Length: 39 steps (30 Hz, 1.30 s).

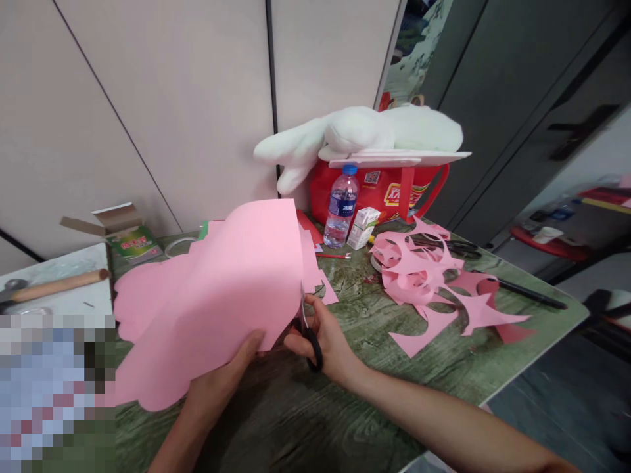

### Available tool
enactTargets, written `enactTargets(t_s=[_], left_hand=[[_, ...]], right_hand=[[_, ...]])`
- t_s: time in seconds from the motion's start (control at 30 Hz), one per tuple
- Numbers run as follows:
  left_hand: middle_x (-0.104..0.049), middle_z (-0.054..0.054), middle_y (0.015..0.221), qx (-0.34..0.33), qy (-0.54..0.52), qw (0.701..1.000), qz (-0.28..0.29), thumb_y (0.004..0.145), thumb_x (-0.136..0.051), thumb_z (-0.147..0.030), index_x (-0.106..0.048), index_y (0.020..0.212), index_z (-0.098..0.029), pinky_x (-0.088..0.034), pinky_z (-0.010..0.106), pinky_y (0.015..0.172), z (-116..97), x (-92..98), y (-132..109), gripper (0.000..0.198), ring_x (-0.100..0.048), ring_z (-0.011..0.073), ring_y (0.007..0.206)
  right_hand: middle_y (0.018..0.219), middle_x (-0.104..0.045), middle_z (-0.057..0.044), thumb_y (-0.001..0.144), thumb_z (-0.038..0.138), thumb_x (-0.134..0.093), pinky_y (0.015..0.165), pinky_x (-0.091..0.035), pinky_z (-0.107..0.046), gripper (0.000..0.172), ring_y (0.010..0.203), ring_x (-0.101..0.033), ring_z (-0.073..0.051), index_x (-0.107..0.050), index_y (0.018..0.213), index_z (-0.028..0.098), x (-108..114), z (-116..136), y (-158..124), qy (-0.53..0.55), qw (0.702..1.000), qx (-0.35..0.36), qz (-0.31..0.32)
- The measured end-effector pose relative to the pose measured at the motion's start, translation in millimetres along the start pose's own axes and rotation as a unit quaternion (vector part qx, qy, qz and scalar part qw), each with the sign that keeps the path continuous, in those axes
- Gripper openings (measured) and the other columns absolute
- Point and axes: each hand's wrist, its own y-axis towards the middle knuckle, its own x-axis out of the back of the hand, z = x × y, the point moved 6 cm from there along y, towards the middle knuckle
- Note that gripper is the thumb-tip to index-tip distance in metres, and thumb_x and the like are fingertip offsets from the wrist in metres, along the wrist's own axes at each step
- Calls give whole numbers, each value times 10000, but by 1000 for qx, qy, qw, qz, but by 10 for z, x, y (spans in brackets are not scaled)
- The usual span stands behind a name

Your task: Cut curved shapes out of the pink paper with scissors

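A large pink paper sheet (231, 282) with scalloped edges on its left side is raised over the green table. My left hand (221, 381) grips its lower edge, thumb on top and the other fingers hidden beneath. Black-handled scissors (311, 345) are in my right hand (325, 341), their blades at the sheet's right edge. Smaller pink paper pieces (310, 263) lie just behind that edge.
Pink paper offcuts (419, 276) are heaped at the right on the green table (365, 328). Behind stand a water bottle (341, 207), a small white box (363, 228) and a red bag (320, 190). An opened green box (133, 240) and a wooden-handled tool (62, 286) are at the left.
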Motion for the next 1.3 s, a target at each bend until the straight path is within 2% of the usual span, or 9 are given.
enactTargets(t_s=[0.17,0.43,0.67,0.83,0.9,1.1,1.2,1.23,1.3], left_hand=[[-716,97,804,60,-10,998,13,548,-709,-487,-624,715,-211,-359,523,1027,-13,-3,-32,333,-631,345,960],[-722,95,909,24,3,1000,-1,576,-706,-479,-631,782,-198,-387,454,1024,-32,27,6,356,-626,309,994],[-695,31,599,10,7,1000,29,606,-679,-458,-596,603,-233,-483,410,900,-99,12,13,240,-663,267,714],[-706,41,655,-7,-5,1000,15,573,-705,-451,-626,678,-212,-531,396,798,-95,20,49,273,-665,267,708],[-708,39,665,-16,-10,1000,11,600,-694,-455,-626,690,-211,-538,385,774,-87,30,68,268,-664,259,704],[-709,45,684,-44,-8,998,44,614,-693,-448,-638,698,-196,-541,386,756,-74,-6,98,272,-664,260,712],[-721,49,779,-38,-30,999,1,647,-676,-439,-653,756,-194,-528,375,806,-111,20,56,270,-665,253,787],[-717,41,756,-37,-35,999,3,652,-676,-432,-654,736,-199,-529,367,798,-132,12,38,249,-664,245,765],[-689,21,635,-32,-40,998,43,672,-663,-427,-640,625,-216,-538,348,729,-165,-37,14,218,-649,224,652]], right_hand=[[562,-534,84,575,476,-811,451,-314,-191,733,443,-443,-83,-373,1094,201,20,-29,-1,-15,1000,-2,-15],[547,-532,93,609,461,-789,452,-336,-198,700,441,-451,-89,-372,1110,205,47,-82,3,-43,999,5,-20],[529,-543,97,608,437,-771,443,-362,-197,672,434,-480,-95,-380,1103,204,40,-73,5,-60,998,5,-33],[497,-542,105,587,443,-775,418,-366,-189,667,414,-480,-97,-385,1077,211,31,-57,2,-69,997,-11,-38],[496,-541,108,591,452,-773,411,-368,-188,661,408,-480,-96,-386,1072,216,31,-55,0,-67,997,-9,-37],[483,-538,107,577,457,-774,387,-363,-197,660,379,-475,-107,-382,1048,213,12,-42,-13,-77,996,-17,-38],[488,-533,111,575,471,-767,373,-350,-193,662,367,-452,-96,-372,1042,218,-23,-44,-27,-70,997,-24,-29],[491,-533,112,575,474,-766,370,-347,-191,662,366,-447,-93,-370,1040,220,-33,-52,-32,-65,997,-24,-25],[493,-536,113,574,469,-768,371,-343,-188,666,371,-446,-92,-365,1043,223,-48,-86,-37,-60,998,-29,-18]])
